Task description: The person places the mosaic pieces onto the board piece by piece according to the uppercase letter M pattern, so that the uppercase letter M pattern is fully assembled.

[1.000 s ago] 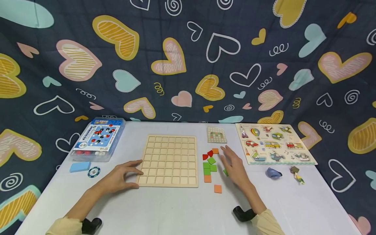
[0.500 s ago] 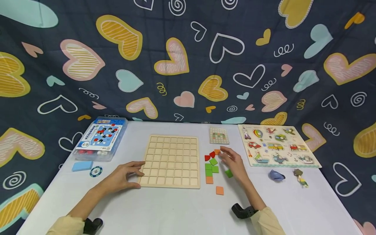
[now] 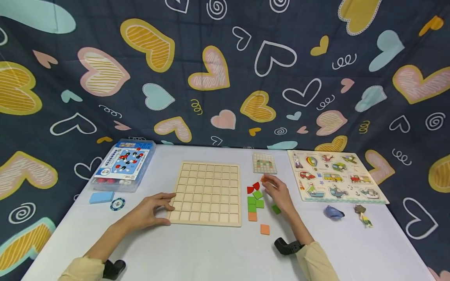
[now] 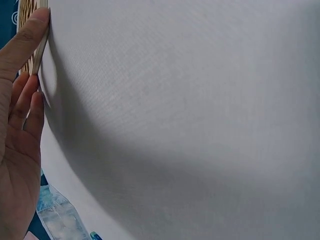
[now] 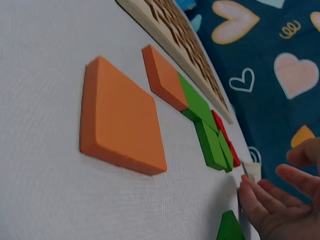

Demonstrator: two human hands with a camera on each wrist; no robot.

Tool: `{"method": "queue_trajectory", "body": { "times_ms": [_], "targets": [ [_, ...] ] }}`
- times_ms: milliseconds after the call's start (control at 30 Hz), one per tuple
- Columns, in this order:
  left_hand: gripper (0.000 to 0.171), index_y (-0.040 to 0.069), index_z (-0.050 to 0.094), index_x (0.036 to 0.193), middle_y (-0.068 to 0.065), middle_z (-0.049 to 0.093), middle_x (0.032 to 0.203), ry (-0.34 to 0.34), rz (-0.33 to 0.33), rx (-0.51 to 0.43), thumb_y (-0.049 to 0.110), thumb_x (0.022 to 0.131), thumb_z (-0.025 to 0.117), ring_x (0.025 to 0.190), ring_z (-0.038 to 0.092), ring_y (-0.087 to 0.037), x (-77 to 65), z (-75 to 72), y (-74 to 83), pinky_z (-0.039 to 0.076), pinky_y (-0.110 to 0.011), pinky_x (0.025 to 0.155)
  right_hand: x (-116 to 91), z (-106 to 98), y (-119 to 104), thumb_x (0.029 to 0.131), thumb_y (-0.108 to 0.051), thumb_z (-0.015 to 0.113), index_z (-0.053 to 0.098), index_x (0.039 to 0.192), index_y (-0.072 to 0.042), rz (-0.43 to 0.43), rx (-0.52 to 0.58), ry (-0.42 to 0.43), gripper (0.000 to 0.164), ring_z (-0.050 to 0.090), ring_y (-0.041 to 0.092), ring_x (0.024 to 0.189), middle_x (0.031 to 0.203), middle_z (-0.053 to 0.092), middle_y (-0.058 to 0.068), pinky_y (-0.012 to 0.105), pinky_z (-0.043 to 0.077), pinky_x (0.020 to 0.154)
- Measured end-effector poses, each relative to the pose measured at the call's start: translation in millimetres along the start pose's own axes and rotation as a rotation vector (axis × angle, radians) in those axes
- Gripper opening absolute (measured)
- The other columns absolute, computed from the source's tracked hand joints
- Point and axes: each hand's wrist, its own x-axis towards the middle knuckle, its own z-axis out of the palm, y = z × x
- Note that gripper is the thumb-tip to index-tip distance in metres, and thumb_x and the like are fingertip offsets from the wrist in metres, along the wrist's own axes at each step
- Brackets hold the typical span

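- Far orange tile [image 3: 263,178] is right at the fingertips of the right hand [image 3: 279,194]; honestly can't tell if that grip's pinching it.
- Green tiles [image 3: 252,201] sit just nearer, probably for easy reach.
- Left hand [image 3: 150,211] grips the grid board [image 3: 207,192] by its near-left corner, likely steadying it.
- Pattern card [image 3: 265,163] lies beyond, easy to see.

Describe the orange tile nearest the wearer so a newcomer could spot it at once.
Find the gridded wooden board on the white table. Off its near right corner lies the orange tile, flat and square. Unlike its orange neighbour, set against a green tile, it lies alone.
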Motion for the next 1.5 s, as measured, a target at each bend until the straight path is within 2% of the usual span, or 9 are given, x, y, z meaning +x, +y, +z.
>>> {"method": "queue_trajectory", "body": {
  "times_ms": [300, 433, 633, 800, 933, 1100, 1233, 1367, 1500],
  "targets": [
    [0.031, 0.018, 0.072, 0.095, -0.018, 0.055, 0.133, 0.022, 0.027, 0.002, 0.028, 0.069, 0.085, 0.12, 0.052, -0.041, -0.3, -1.6, 2.8, 0.042, -0.054, 0.097, 2.0, 7.7, -2.4, 0.098, -0.009, 0.052, 0.047, 0.135, 0.002, 0.001, -0.035, 0.053, 0.039, 0.056, 0.035, 0.117, 0.133, 0.053, 0.022, 0.036, 0.051, 0.093],
    [0.03, 0.018, 0.071, 0.095, -0.018, 0.054, 0.134, 0.009, 0.018, -0.006, 0.028, 0.07, 0.084, 0.12, 0.051, -0.041, -1.0, -1.5, 3.3, 0.042, -0.054, 0.097, 5.4, 15.0, -2.7, 0.096, -0.009, 0.056, 0.05, 0.133, 0.002, 0.007, -0.059, 0.054, 0.039, 0.057, 0.034, 0.116, 0.131, 0.054, 0.022, 0.037, 0.052, 0.093],
    [0.03, 0.019, 0.071, 0.095, -0.015, 0.053, 0.136, -0.009, -0.011, -0.01, 0.026, 0.069, 0.085, 0.124, 0.05, -0.037, -0.5, 0.1, 0.8, 0.04, -0.051, 0.1, 14.8, 22.0, -8.1, 0.096, -0.009, 0.055, 0.048, 0.134, 0.003, -0.042, -0.104, -0.019, 0.04, 0.053, 0.035, 0.121, 0.133, 0.053, 0.023, 0.043, 0.047, 0.099],
    [0.029, 0.019, 0.071, 0.094, -0.016, 0.054, 0.135, 0.016, 0.013, -0.008, 0.028, 0.07, 0.084, 0.122, 0.051, -0.038, -1.1, 3.2, 0.7, 0.042, -0.051, 0.098, 27.6, 23.3, -5.1, 0.097, -0.011, 0.056, 0.047, 0.135, 0.003, -0.081, -0.089, -0.091, 0.041, 0.053, 0.034, 0.123, 0.135, 0.052, 0.023, 0.044, 0.044, 0.101],
    [0.029, 0.019, 0.071, 0.094, -0.016, 0.054, 0.135, 0.021, 0.017, -0.012, 0.029, 0.07, 0.084, 0.122, 0.051, -0.038, -1.3, 4.4, 0.6, 0.042, -0.05, 0.099, 20.1, 20.6, -17.5, 0.096, -0.006, 0.055, 0.047, 0.133, 0.008, -0.09, -0.065, -0.095, 0.04, 0.053, 0.04, 0.119, 0.133, 0.05, 0.028, 0.045, 0.047, 0.099],
    [0.03, 0.02, 0.071, 0.094, -0.014, 0.053, 0.137, 0.012, -0.006, -0.017, 0.028, 0.069, 0.085, 0.124, 0.05, -0.036, -1.9, 3.0, -0.4, 0.041, -0.05, 0.101, 4.5, 16.7, -30.8, 0.095, 0.003, 0.051, 0.047, 0.13, 0.012, -0.089, -0.052, -0.084, 0.036, 0.058, 0.046, 0.106, 0.121, 0.054, 0.034, 0.043, 0.053, 0.088],
    [0.03, 0.02, 0.071, 0.095, -0.014, 0.053, 0.138, 0.007, -0.02, -0.017, 0.026, 0.069, 0.085, 0.124, 0.049, -0.036, -3.1, 1.6, -1.2, 0.04, -0.048, 0.102, 9.4, 15.5, -18.5, 0.096, 0.002, 0.049, 0.048, 0.128, 0.012, -0.091, -0.036, -0.112, 0.034, 0.061, 0.042, 0.1, 0.117, 0.057, 0.033, 0.038, 0.055, 0.085],
    [0.029, 0.019, 0.071, 0.095, -0.014, 0.053, 0.137, 0.018, -0.003, -0.024, 0.027, 0.07, 0.084, 0.124, 0.049, -0.037, -4.1, 0.9, -0.3, 0.041, -0.047, 0.102, 21.6, 16.8, -3.8, 0.096, -0.001, 0.051, 0.051, 0.127, 0.009, -0.107, -0.091, -0.114, 0.033, 0.064, 0.035, 0.098, 0.116, 0.061, 0.027, 0.032, 0.055, 0.085],
    [0.028, 0.018, 0.071, 0.094, -0.017, 0.053, 0.135, 0.024, 0.008, -0.04, 0.03, 0.072, 0.083, 0.123, 0.049, -0.04, -5.6, 1.4, 0.5, 0.04, -0.051, 0.1, 31.1, 21.3, -0.7, 0.095, -0.003, 0.055, 0.054, 0.125, 0.006, -0.145, -0.171, -0.11, 0.032, 0.065, 0.033, 0.099, 0.114, 0.063, 0.022, 0.034, 0.055, 0.086]
  ]
}}
